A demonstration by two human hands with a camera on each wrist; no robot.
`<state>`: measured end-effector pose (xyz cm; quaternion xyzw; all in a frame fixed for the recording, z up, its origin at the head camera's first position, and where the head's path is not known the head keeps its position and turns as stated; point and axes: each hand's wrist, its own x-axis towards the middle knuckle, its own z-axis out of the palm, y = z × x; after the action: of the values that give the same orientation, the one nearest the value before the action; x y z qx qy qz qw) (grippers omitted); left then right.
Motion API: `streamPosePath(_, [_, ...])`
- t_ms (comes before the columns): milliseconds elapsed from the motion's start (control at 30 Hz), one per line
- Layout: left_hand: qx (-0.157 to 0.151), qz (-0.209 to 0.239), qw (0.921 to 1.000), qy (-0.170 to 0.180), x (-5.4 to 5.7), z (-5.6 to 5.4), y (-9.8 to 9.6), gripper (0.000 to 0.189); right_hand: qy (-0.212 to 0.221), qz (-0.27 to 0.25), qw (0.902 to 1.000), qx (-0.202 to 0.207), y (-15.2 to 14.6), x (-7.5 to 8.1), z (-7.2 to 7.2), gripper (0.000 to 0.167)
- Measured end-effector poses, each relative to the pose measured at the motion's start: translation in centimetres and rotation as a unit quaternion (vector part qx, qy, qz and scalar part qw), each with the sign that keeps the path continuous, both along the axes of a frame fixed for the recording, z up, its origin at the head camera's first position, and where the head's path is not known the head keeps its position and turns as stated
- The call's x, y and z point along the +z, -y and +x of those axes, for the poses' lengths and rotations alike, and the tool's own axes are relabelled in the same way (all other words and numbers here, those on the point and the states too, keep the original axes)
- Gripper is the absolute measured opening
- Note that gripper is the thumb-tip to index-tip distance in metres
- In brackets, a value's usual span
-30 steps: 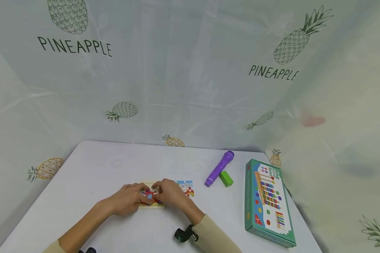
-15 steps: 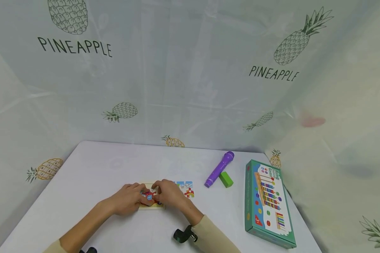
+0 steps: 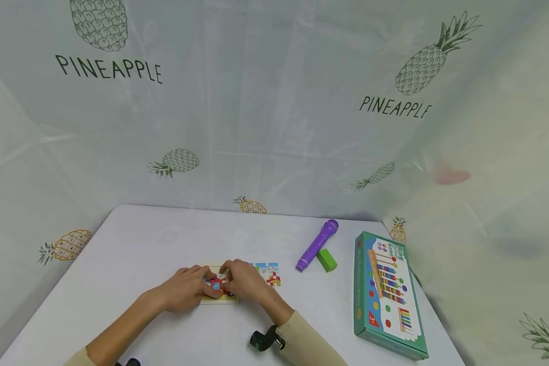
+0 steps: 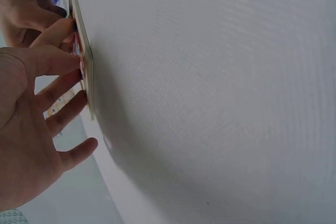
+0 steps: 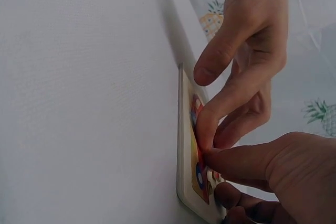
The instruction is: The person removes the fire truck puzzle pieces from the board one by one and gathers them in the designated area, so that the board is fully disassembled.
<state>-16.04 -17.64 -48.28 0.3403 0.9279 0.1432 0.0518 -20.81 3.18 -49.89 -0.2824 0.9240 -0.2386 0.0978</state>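
A small flat puzzle (image 3: pixel 219 299) with a red vehicle picture lies on the white table. My left hand (image 3: pixel 183 288) comes over it from the left, its thumb and bent fingers holding the picture. On the other side, my right hand (image 3: pixel 247 279) pinches part of the red vehicle between thumb and fingers. Seen from the left wrist, the board (image 4: pixel 84 61) lies under the fingertips of my left hand (image 4: pixel 37 108), its little finger held away. In the right wrist view, the tips of both hands nearly meet over the picture; they hide much of it.
Partly behind my right hand lies a colourful picture card (image 3: pixel 270 273). Further right are a purple toy microphone (image 3: pixel 317 245) and a green block (image 3: pixel 327 260) against it. A green game box (image 3: pixel 389 295) lies near the table's right edge. A pineapple-print curtain (image 3: pixel 274 112) hangs behind.
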Motion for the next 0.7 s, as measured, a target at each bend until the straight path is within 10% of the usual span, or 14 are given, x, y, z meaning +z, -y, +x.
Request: streamPosePath(700, [0.002, 0.012, 0.9999, 0.01, -0.29, -0.02, 0.31, 0.057, 0.004, -0.025, 0.9997, 0.0, -0.18, 0.12, 0.13, 0.032])
